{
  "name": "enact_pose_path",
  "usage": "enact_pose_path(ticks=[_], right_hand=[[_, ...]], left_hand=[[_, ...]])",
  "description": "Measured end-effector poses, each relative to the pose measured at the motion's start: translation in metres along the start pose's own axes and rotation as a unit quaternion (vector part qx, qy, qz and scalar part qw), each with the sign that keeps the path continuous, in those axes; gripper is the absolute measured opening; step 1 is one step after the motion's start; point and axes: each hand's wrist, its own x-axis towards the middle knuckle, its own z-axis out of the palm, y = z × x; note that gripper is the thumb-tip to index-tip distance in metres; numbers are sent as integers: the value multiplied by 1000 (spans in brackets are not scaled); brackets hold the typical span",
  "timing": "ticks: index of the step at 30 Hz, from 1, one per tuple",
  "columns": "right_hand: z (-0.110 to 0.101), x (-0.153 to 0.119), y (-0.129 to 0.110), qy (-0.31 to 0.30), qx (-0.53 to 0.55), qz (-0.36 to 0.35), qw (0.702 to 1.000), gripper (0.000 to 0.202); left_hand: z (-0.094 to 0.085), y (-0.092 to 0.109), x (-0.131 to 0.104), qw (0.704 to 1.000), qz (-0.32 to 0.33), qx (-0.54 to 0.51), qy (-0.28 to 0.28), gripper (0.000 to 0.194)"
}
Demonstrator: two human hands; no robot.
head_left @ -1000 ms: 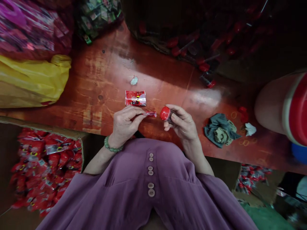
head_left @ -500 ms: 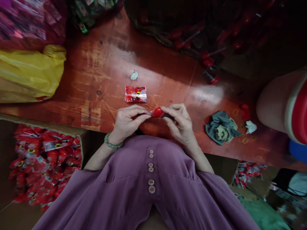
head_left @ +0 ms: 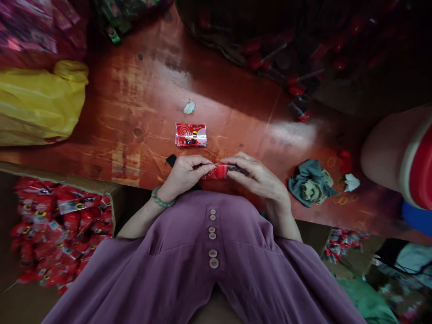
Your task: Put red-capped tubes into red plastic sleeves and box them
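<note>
Close to the table's front edge, both hands meet at a small red wrapped item point(head_left: 221, 170) with a shiny printed surface and a dark end; its exact kind is unclear. My left hand point(head_left: 187, 174), wearing a green bead bracelet point(head_left: 162, 199), pinches its left end between thumb and fingers. At the dark right end, my right hand point(head_left: 254, 175) is closed around it. A black tip point(head_left: 171, 160) sticks out behind my left hand. Just beyond lies a flat stack of red printed wrappers point(head_left: 191, 135).
A box of red packaged items point(head_left: 54, 229) stands at lower left. On the table point(head_left: 151, 103) are a yellow bag point(head_left: 40, 105), a grey-green cloth point(head_left: 310, 182) and rubber bands point(head_left: 342, 199). A large tub point(head_left: 388, 153) is at right; red-ended pieces point(head_left: 300, 110) lie upper right.
A red printed wrapper now covers the item where its bare red end showed earlier. My hands have come closer together, and a black tip now shows behind my left hand.
</note>
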Motion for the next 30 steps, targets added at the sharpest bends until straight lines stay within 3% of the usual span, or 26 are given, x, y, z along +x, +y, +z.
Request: enact_pose_path(ticks=[6,10,20,23,26,30], right_hand=[[-4,7,10,-36,40,-4,999,30],[-3,9,9,-41,43,-16,998,30],[-8,17,5,-100,38,-50,993,39],[-6,20,3,-75,63,-36,995,30],[3,20,4,-17,146,5,989,26],[22,23,10,66,310,75,946,31]], left_hand=[[-4,2,3,990,-83,-71,-86,19],[-3,2,5,984,-114,-102,-87,19],[-3,13,10,980,-117,-109,-115,21],[-6,15,11,978,-129,-137,-94,26],[-8,13,6,958,-136,-249,-27,40],[-3,9,-3,912,-99,-397,15,52]])
